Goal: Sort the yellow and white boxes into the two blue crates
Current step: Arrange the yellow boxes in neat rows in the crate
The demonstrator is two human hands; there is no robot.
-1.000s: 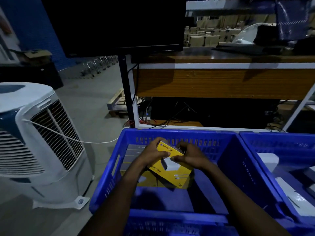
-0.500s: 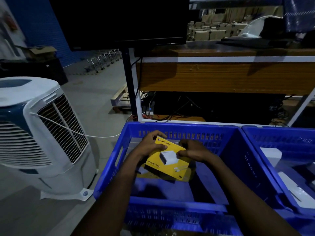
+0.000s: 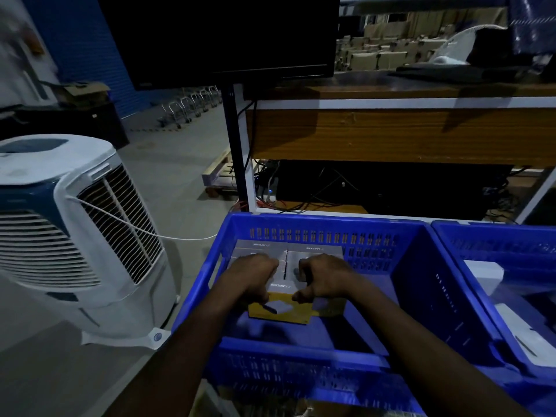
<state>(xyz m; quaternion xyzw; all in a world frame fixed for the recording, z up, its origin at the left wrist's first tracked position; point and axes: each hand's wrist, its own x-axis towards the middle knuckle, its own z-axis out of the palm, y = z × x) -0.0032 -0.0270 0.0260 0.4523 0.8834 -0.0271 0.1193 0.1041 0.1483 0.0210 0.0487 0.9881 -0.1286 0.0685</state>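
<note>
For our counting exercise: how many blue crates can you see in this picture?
2. The centre crate holds a yellow box; the right crate stands beside it, cut off by the frame edge, with white boxes inside. Others may lie out of view.

LAPCARE reads, faintly, on left grey box top [image 3: 258, 249] and right grey box top [image 3: 316, 252] at back of left blue crate [image 3: 316, 221], also on yellow box [image 3: 279, 311] upper face; other print too blurred.
</note>
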